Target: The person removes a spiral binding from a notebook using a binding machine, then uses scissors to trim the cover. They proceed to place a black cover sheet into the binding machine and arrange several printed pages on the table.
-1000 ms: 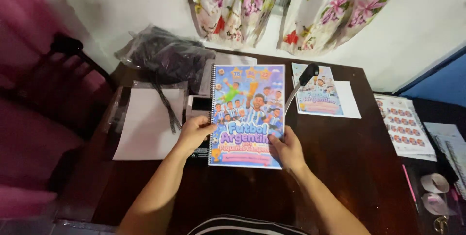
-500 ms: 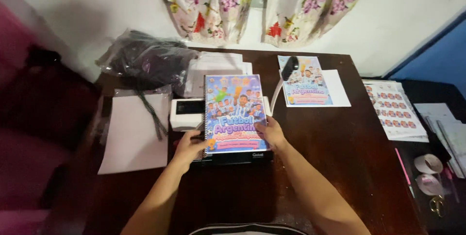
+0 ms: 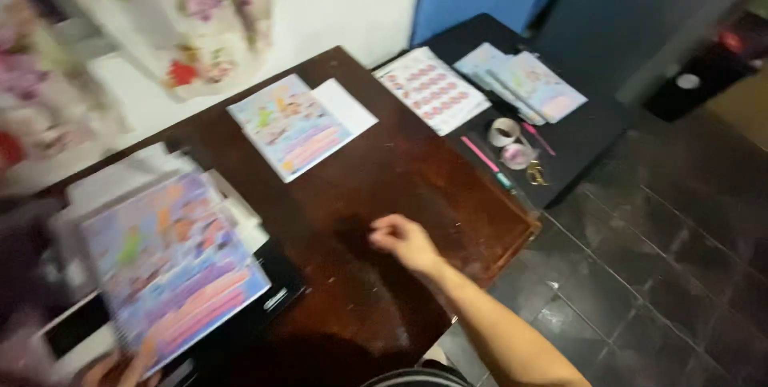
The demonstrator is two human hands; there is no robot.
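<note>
R hand [image 3: 406, 241] hangs over the bare middle of the dark wood table [image 3: 416, 171], fingers curled loosely inward, thumb tucked near them, nothing in it. Whether the knuckles touch the wood or hover just above it can't be told; there's a shadow just to its left. Forearm runs down to the bottom edge of the view.

L hand [image 3: 120, 367] is only partly in view at the bottom left corner, blurred. Fingertips lie on the lower edge of the colourful booklet [image 3: 172, 263], thumb side on top of the cover; looks like a pinch on that edge, but blur makes it hard to be sure how tight. Booklet is at the left end of the table, tilted, w/ bright cartoon cover, lying over a black flat thing [image 3: 264, 307] and white papers [image 3: 136, 175]. A white device w/ dark screen [image 3: 72, 335] sits just beside the booklet's lower left corner.

Further back on the table, well apart from both hands: a second booklet [image 3: 288, 125] on a white sheet [image 3: 346, 107].

Beside the wood table, a black table [image 3: 592, 127] holds a sticker sheet w/ red round stickers [image 3: 432, 89], more printed booklets [image 3: 524, 83], a tape roll [image 3: 504, 131], a pink pen [image 3: 480, 155]. Flowered curtain [image 3: 216, 19] hangs at the wall behind. Dark tiled floor [image 3: 672, 275] to the right.
</note>
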